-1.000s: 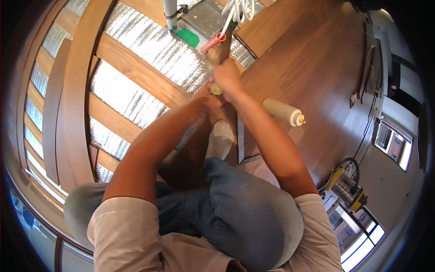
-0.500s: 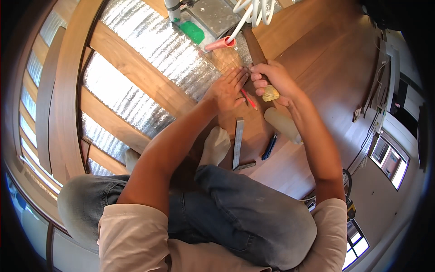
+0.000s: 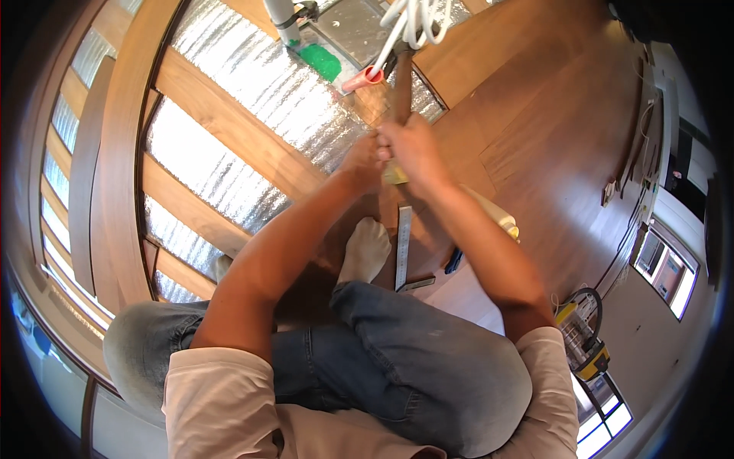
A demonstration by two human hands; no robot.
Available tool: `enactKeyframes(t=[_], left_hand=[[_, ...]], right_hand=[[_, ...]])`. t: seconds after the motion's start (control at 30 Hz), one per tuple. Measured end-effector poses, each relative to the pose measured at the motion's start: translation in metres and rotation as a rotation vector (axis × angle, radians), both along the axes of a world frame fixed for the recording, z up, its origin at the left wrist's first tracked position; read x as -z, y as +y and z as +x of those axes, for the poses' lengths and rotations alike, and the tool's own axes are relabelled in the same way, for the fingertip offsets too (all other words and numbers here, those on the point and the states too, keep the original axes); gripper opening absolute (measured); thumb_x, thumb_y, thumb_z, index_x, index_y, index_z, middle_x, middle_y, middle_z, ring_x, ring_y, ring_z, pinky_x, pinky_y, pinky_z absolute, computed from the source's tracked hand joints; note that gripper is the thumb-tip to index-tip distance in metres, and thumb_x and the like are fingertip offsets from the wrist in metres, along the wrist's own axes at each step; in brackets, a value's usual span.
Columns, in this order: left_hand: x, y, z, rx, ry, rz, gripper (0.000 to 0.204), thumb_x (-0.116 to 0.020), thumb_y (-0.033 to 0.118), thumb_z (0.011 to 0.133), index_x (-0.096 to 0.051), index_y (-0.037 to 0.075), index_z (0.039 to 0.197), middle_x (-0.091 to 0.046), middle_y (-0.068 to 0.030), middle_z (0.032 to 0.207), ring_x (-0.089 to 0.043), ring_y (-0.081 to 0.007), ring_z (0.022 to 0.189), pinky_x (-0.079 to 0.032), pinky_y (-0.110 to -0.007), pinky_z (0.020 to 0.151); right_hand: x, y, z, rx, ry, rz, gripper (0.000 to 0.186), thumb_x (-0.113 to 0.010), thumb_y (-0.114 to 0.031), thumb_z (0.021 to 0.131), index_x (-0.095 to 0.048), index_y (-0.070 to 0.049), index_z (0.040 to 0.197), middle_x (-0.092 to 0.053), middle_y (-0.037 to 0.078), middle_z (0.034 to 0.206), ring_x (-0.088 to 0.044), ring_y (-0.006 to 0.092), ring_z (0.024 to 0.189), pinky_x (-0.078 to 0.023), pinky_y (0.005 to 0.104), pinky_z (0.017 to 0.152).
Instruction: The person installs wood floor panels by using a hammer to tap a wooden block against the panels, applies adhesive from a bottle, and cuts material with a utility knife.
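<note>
The right hand has its fingers wrapped round a brown-shafted tool, its yellow end poking out below the fist and its shaft running up beside the pink pipe. The left hand meets it at the edge of the foil (blurred, so I cannot tell whether its fingers hold anything). Nearer the person lie a steel square, beside the foot, and a bottle, partly behind the right forearm.

Forearms converging forward, right hand curled tight, left hand just beside
</note>
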State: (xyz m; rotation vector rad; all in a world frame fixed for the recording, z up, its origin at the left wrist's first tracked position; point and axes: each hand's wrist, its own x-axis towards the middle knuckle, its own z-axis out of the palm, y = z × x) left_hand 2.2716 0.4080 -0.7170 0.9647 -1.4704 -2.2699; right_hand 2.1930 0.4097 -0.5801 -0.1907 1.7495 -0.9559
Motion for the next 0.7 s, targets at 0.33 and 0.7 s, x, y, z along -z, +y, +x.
enactKeyframes(t=[0.33,0.7], left_hand=[[0.016,0.007,-0.019,-0.334,0.961,0.901,0.066,-0.031,0.036,0.095,-0.037,-0.014,0.137,-0.041,-0.0383,0.140,-0.035,-0.0445,0.142,-0.031,-0.052,0.119],[0.053,-0.011,-0.042,-0.174,0.749,0.613,0.044,-0.040,0.030,0.092,-0.043,-0.005,0.119,-0.046,-0.0177,0.114,-0.045,-0.0319,0.119,-0.037,-0.042,0.107]], right_hand=[[0.027,-0.002,0.037,-0.088,0.212,0.049,0.030,-0.060,-0.016,0.088,-0.049,0.009,0.100,-0.034,0.028,0.108,-0.029,0.0368,0.099,-0.025,0.0419,0.086],[-0.031,-0.018,0.002,0.097,-0.326,0.035,0.015,-0.058,-0.008,0.095,-0.043,-0.009,0.097,-0.048,0.000,0.072,-0.048,0.0100,0.055,-0.046,0.0329,0.049]])
